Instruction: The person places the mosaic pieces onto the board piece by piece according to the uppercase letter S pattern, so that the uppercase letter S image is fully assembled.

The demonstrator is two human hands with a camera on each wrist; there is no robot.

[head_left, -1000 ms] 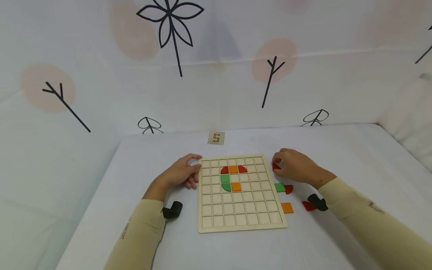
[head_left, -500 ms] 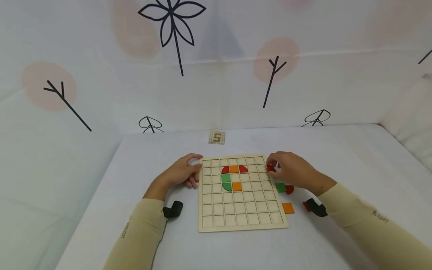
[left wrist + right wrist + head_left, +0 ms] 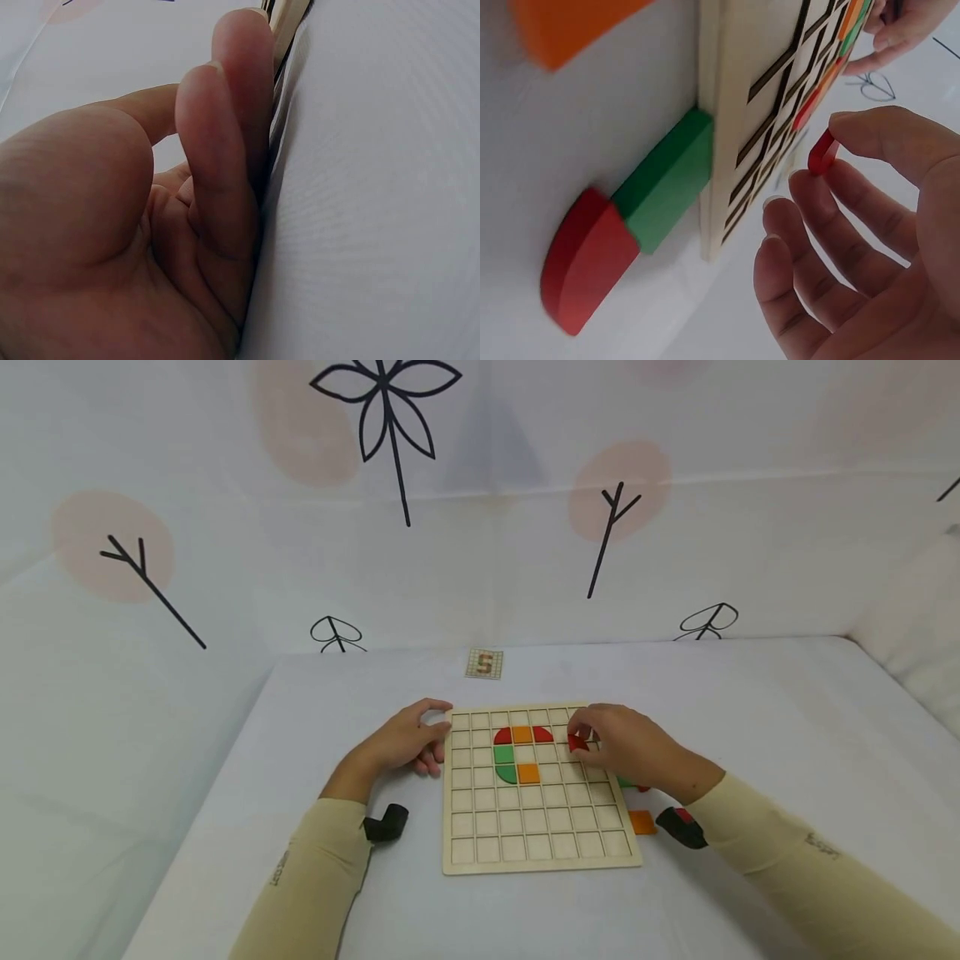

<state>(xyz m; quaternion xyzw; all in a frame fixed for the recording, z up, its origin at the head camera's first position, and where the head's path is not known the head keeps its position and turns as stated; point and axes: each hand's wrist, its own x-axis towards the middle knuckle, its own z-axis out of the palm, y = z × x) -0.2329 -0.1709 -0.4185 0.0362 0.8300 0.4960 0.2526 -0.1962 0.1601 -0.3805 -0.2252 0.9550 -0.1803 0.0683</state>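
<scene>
A wooden grid board [image 3: 536, 821] lies flat on the white-covered table. Set in its cells are a red quarter-round tile [image 3: 503, 737], a second red one [image 3: 542, 734], two orange square tiles, a green square tile [image 3: 503, 754] and a green quarter-round tile [image 3: 506, 773]. My right hand [image 3: 633, 745] is over the board's right part, pinching a red tile [image 3: 823, 154] between thumb and fingertips; its exact shape is partly hidden. At the board's upper left corner, my left hand [image 3: 401, 739] touches the edge, fingers loosely bent.
Right of the board lie a green square tile [image 3: 667, 180], a red rounded tile [image 3: 589, 259] and an orange square tile [image 3: 642, 822]. Another red tile [image 3: 684, 815] is partly covered by the right wrist's black mount. A small pattern card [image 3: 484, 664] lies behind the board.
My right hand has carried the red tile leftward from the table beside the board to above its right-hand cells. The left hand stays at the board's edge.
</scene>
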